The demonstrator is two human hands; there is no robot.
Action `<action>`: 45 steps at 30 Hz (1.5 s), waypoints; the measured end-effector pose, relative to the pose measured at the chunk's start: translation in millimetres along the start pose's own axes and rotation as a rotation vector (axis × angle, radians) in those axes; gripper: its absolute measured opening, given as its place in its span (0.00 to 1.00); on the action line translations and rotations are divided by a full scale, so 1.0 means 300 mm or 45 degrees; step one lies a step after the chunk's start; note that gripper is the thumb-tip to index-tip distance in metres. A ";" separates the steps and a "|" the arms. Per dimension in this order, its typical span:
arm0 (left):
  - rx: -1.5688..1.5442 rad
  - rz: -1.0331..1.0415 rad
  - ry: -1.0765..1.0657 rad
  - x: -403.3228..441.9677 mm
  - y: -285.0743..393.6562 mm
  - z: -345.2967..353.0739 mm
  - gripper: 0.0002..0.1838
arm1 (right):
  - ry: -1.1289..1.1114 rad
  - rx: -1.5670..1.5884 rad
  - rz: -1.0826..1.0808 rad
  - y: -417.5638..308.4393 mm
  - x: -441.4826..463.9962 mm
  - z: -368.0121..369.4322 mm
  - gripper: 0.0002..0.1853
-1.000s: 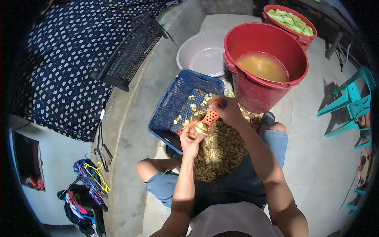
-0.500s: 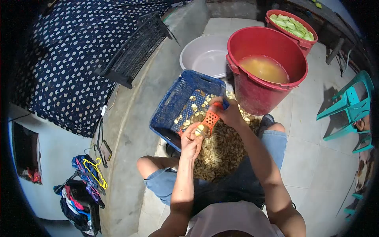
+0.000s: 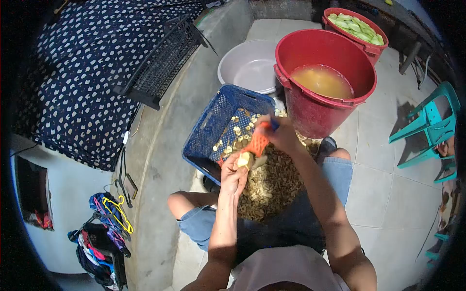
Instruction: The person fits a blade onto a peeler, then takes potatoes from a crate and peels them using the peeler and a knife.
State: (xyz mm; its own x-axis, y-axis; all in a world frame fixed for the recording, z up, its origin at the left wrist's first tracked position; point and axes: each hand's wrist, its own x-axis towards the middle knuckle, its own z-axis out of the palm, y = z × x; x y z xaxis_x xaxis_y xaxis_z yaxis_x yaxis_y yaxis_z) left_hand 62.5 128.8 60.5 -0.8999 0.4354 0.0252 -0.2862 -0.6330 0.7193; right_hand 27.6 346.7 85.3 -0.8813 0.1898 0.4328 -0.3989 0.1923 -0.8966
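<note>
My left hand is closed round a partly peeled potato, its pale flesh facing up. My right hand grips an orange peeler with round holes and some blue at its handle end. The peeler's working end is at the potato's far right side, where a strip of peel shows, blurred. Below both hands lies a big heap of peelings between my legs. Just beyond, a blue plastic crate lies tilted, with brown potatoes and pale cut pieces in it.
A large red tub of cloudy yellowish water stands beyond my right hand. Behind it are a grey basin and another red tub of pale green pieces. A black crate rests on the left ledge; green chairs stand right.
The peeler has moved over the potato and blurs with motion; a strip of peel now hangs beside it. More pale flesh shows. My left hand stays almost in place.
</note>
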 end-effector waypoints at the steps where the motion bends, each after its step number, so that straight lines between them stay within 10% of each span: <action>1: -0.003 -0.001 0.004 -0.012 -0.003 0.001 0.30 | 0.005 -0.030 0.099 0.024 0.006 -0.021 0.10; 45: -0.568 0.029 0.312 -0.006 -0.037 0.074 0.25 | 0.341 0.030 -0.033 0.018 -0.032 0.023 0.08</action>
State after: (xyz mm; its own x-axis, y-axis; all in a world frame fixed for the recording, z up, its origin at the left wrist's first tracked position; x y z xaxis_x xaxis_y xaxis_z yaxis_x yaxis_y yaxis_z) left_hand 74.7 149.2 68.0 -0.9429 0.2897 -0.1645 -0.3305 -0.8754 0.3527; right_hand 32.1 339.2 75.8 -0.7735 0.4340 0.4619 -0.4288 0.1783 -0.8856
